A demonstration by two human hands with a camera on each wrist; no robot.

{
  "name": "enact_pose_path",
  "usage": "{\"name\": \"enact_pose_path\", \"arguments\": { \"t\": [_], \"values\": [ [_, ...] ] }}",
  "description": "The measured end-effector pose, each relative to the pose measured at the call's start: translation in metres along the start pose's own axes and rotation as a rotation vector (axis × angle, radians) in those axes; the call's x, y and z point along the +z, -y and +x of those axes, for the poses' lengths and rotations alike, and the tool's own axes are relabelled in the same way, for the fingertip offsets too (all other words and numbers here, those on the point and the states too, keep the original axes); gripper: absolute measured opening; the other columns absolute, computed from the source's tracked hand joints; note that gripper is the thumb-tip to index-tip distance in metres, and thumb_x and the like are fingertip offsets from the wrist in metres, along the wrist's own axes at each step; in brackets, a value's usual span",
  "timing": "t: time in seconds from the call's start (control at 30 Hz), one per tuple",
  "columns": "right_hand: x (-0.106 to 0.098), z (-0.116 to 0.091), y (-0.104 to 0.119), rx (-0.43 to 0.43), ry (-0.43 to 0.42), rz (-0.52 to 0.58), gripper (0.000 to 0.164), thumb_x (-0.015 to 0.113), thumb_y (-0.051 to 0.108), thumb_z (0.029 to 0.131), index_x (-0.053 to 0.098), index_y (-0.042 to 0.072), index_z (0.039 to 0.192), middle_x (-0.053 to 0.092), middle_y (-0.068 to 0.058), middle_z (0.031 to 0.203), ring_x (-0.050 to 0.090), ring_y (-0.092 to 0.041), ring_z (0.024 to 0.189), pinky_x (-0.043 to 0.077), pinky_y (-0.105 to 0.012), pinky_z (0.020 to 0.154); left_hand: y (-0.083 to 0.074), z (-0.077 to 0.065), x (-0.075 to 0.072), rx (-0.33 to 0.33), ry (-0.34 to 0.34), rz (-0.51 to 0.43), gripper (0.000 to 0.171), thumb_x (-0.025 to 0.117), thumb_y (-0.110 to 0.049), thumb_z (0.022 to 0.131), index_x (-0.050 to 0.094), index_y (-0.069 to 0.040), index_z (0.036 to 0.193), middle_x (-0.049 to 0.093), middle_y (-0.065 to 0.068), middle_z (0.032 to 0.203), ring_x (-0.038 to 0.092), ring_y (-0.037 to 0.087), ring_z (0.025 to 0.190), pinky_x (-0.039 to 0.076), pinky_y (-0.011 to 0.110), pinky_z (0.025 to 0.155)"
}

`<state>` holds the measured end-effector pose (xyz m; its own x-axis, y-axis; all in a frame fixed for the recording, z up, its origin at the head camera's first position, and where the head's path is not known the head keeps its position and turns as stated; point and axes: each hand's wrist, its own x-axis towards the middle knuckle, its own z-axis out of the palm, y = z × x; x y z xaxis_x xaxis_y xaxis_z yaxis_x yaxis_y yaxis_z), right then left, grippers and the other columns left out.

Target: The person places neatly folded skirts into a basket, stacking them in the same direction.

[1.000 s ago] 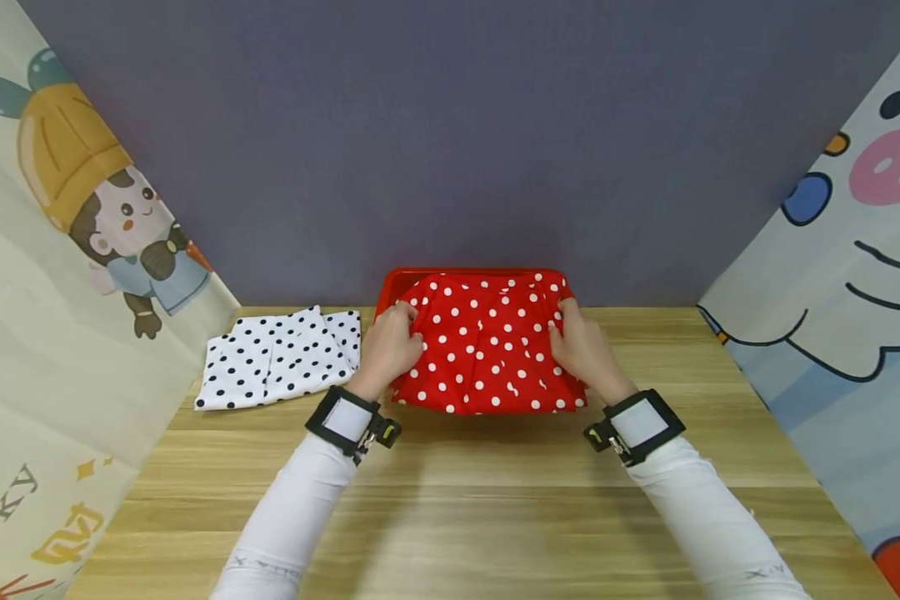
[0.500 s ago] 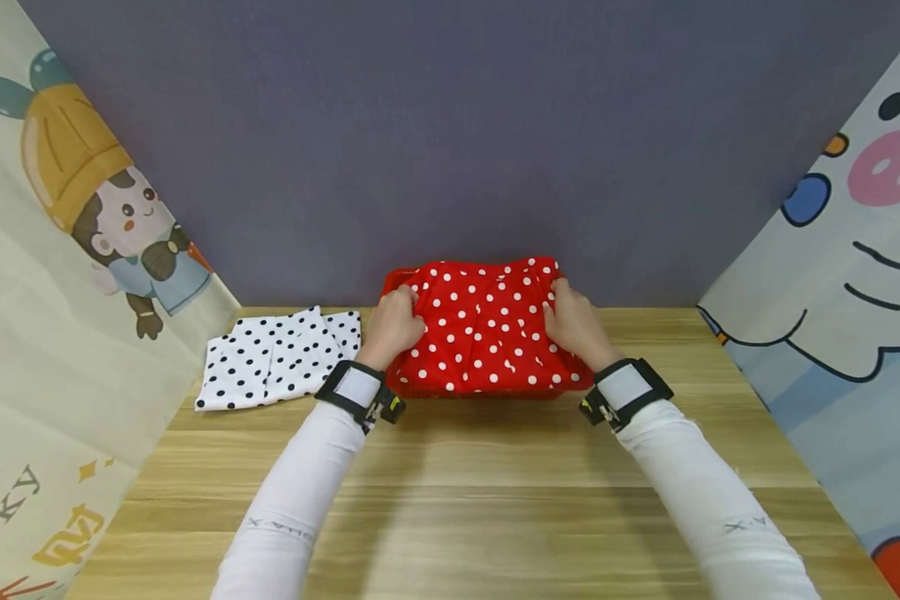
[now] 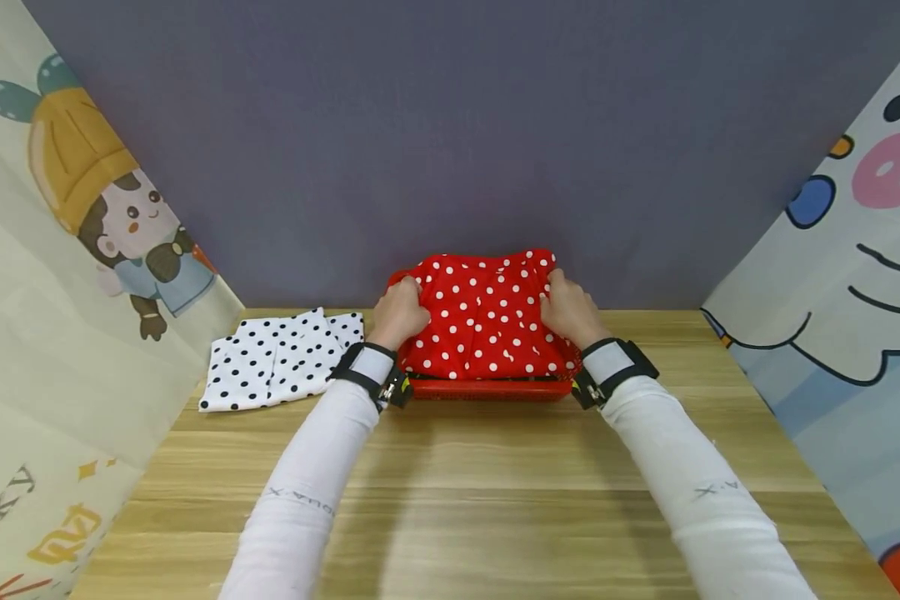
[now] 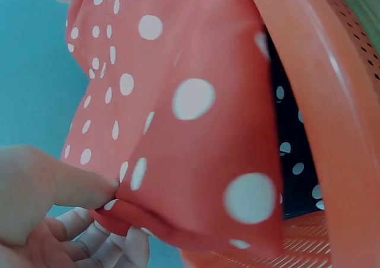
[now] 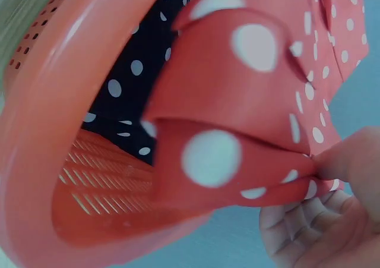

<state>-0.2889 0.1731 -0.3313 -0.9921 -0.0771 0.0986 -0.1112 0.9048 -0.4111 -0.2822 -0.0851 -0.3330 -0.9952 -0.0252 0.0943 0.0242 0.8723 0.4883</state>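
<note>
A folded red cloth with white polka dots [image 3: 480, 321] is held up at a tilt over a red plastic basket [image 3: 487, 390], whose front rim shows below it. My left hand [image 3: 401, 312] pinches its left edge between thumb and fingers, and my right hand [image 3: 572, 312] pinches the right edge. In the left wrist view, a black cloth with white dots [image 4: 295, 188] lies inside the basket, partly hidden behind the red one. The right wrist view shows that black cloth [image 5: 132, 95] too, beside the slotted basket wall [image 5: 107, 179].
Left of the basket, a folded white cloth with black dots [image 3: 281, 358] lies on the wooden table [image 3: 487, 500]. A grey-blue wall [image 3: 465, 142] stands close behind the basket. Printed curtains [image 3: 52, 350] flank both sides.
Both hands have moved forward, away from me, carrying the red cloth with them. Its near edge has drawn back, so the basket's front rim now shows.
</note>
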Motion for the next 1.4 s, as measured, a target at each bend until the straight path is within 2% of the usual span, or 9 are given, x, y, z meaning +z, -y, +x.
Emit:
{"name": "enact_pose_path", "arguments": {
  "t": [0.33, 0.5, 0.6, 0.77, 0.9, 1.03, 1.1, 1.23, 1.4],
  "values": [
    [0.009, 0.007, 0.003, 0.072, 0.082, -0.044, 0.045, 0.05, 0.017, 0.091, 0.032, -0.004, 0.126, 0.055, -0.028, 0.11, 0.059, -0.041, 0.095, 0.048, -0.052, 0.083, 0.008, 0.005, 0.008, -0.017, 0.049, -0.009, 0.023, 0.063, -0.014, 0.078, 0.051, -0.003, 0.095, 0.058, 0.01, 0.084, 0.056, 0.024, 0.074, 0.046, 0.032, 0.059],
    [0.012, 0.009, 0.005, 0.099, 0.129, -0.053, 0.048, 0.051, 0.017, 0.09, 0.03, -0.003, 0.129, 0.055, -0.027, 0.11, 0.058, -0.04, 0.094, 0.048, -0.052, 0.084, 0.009, 0.008, 0.009, -0.039, 0.068, -0.009, 0.016, 0.061, -0.011, 0.079, 0.046, -0.007, 0.079, 0.046, 0.006, 0.065, 0.042, 0.019, 0.057, 0.034, 0.027, 0.049],
    [0.014, 0.011, 0.007, 0.112, 0.15, -0.055, 0.05, 0.053, 0.016, 0.09, 0.029, -0.003, 0.13, 0.056, -0.026, 0.109, 0.059, -0.039, 0.092, 0.048, -0.051, 0.083, 0.009, 0.01, 0.01, -0.058, 0.082, -0.022, 0.025, 0.061, -0.01, 0.079, 0.04, -0.009, 0.065, 0.038, 0.004, 0.054, 0.034, 0.017, 0.047, 0.029, 0.025, 0.044],
    [0.016, 0.012, 0.008, 0.125, 0.166, -0.077, 0.049, 0.053, 0.015, 0.089, 0.032, -0.003, 0.129, 0.057, -0.026, 0.11, 0.059, -0.039, 0.093, 0.048, -0.051, 0.085, 0.008, 0.015, 0.016, -0.086, 0.103, -0.02, 0.033, 0.06, -0.01, 0.08, 0.038, -0.011, 0.056, 0.039, 0.003, 0.048, 0.038, 0.016, 0.041, 0.03, 0.024, 0.041],
    [0.016, 0.011, 0.009, 0.125, 0.184, -0.069, 0.049, 0.051, 0.014, 0.09, 0.032, -0.005, 0.13, 0.056, -0.027, 0.113, 0.058, -0.04, 0.096, 0.047, -0.05, 0.087, 0.007, 0.017, 0.02, -0.109, 0.111, -0.007, 0.03, 0.06, -0.011, 0.081, 0.039, -0.01, 0.059, 0.039, 0.003, 0.05, 0.042, 0.018, 0.045, 0.032, 0.025, 0.043],
    [0.017, 0.011, 0.009, 0.134, 0.203, -0.039, 0.05, 0.05, 0.013, 0.09, 0.03, -0.006, 0.131, 0.056, -0.027, 0.108, 0.058, -0.037, 0.089, 0.051, -0.043, 0.078, 0.005, 0.018, 0.021, -0.114, 0.133, 0.007, 0.017, 0.06, -0.011, 0.081, 0.049, -0.007, 0.069, 0.047, 0.005, 0.057, 0.048, 0.019, 0.05, 0.037, 0.026, 0.045],
    [0.019, 0.012, 0.008, 0.142, 0.214, -0.034, 0.052, 0.051, 0.013, 0.09, 0.029, -0.006, 0.132, 0.057, -0.025, 0.102, 0.058, -0.034, 0.083, 0.051, -0.038, 0.07, 0.004, 0.02, 0.022, -0.107, 0.146, 0.021, 0.008, 0.059, -0.011, 0.082, 0.055, -0.004, 0.079, 0.052, 0.007, 0.065, 0.051, 0.02, 0.054, 0.039, 0.027, 0.048],
    [0.023, 0.013, 0.008, 0.156, 0.253, -0.028, 0.055, 0.051, 0.013, 0.089, 0.026, -0.005, 0.135, 0.056, -0.021, 0.092, 0.056, -0.03, 0.074, 0.047, -0.032, 0.062, 0.004, 0.023, 0.025, -0.094, 0.18, 0.063, 0.015, 0.058, -0.011, 0.083, 0.058, -0.002, 0.095, 0.056, 0.008, 0.072, 0.052, 0.02, 0.054, 0.04, 0.027, 0.049],
    [0.026, 0.011, 0.01, 0.207, 0.336, 0.02, 0.062, 0.053, 0.015, 0.089, 0.021, -0.003, 0.139, 0.054, -0.021, 0.095, 0.055, -0.028, 0.075, 0.048, -0.032, 0.065, 0.003, 0.022, 0.027, -0.099, 0.235, 0.079, 0.022, 0.059, -0.013, 0.083, 0.058, -0.001, 0.101, 0.06, 0.011, 0.072, 0.055, 0.021, 0.054, 0.041, 0.026, 0.049]
  ]
}}
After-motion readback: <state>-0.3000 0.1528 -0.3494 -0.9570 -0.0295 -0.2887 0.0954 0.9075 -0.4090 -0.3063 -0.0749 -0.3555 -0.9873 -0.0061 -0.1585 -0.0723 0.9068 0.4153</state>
